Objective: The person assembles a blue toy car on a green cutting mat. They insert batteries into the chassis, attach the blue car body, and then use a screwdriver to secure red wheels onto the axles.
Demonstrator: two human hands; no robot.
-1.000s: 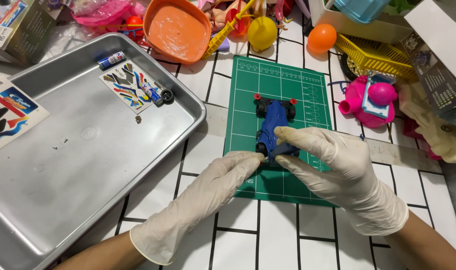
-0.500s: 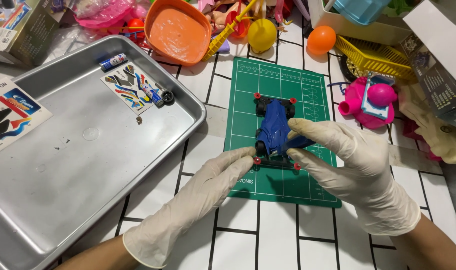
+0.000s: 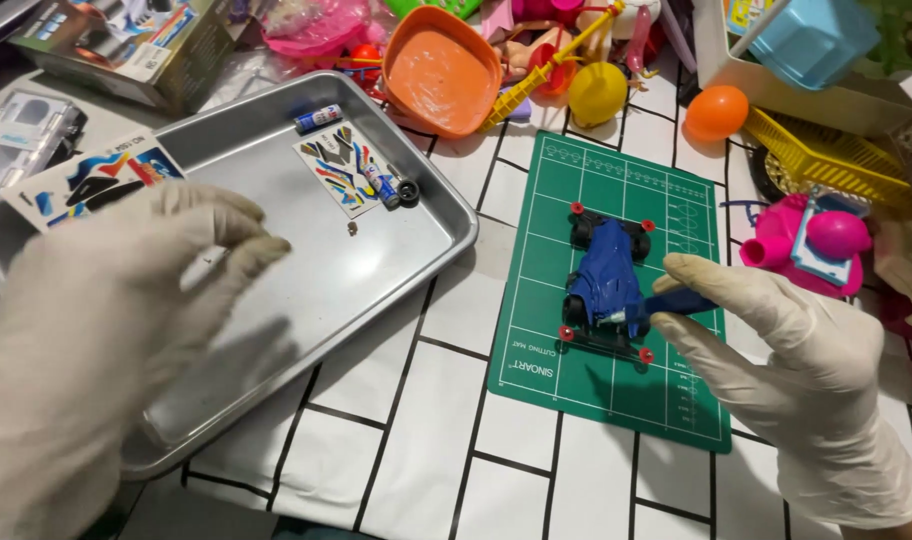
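Gloved right hand (image 3: 796,375) pinching the rear of a blue toy racer (image 3: 606,285) on the green cutting mat (image 3: 616,390).

Thumb and forefinger nip the dark blue tail piece at the car's right; it looks light, stiff and brittle, best taken by the body sides. The left hand (image 3: 96,330) hovers near-left over the metal tray (image 3: 376,280), fingertips pinched; what they hold I cannot tell.

Both hands wear thin, off-white disposable gloves. The left glove (image 3: 96,340), at nine o'clock, looks loose and wrinkled, with creases across its fingers. The right glove (image 3: 796,370), at four o'clock, fits more snugly and ends in a rolled cuff past the wrist.
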